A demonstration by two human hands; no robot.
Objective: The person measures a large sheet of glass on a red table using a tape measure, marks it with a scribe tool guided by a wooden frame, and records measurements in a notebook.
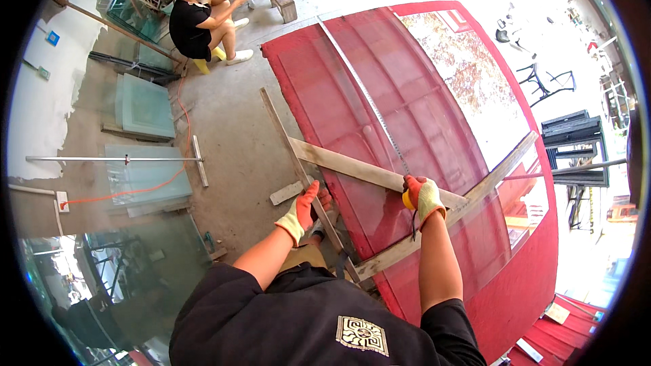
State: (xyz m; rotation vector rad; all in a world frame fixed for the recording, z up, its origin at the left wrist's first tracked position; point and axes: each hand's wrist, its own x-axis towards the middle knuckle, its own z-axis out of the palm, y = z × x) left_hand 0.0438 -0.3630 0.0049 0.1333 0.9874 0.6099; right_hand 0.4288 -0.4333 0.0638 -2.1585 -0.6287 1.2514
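My right hand (424, 198), in an orange and yellow work glove, is closed round a yellow tape measure (407, 199). Its metal blade (359, 83) runs out over the red-covered table (475, 305) to the far edge. A clear sheet of glass (407, 68) appears to lie on that table. Across the near part rests a triangular wooden frame (359, 166) of joined boards. My left hand (308, 209), gloved alike, grips the frame's left strip, which overhangs the table's left edge. The strip hides part of the fingers.
A person (203, 17) sits on a low yellow stool at the far left, holding a phone-like object. Glass panes (146, 105) lean along the left wall near an orange cord (182, 105). Dark frames (576, 146) stand beyond the table's right side. A short wood piece (286, 192) lies below.
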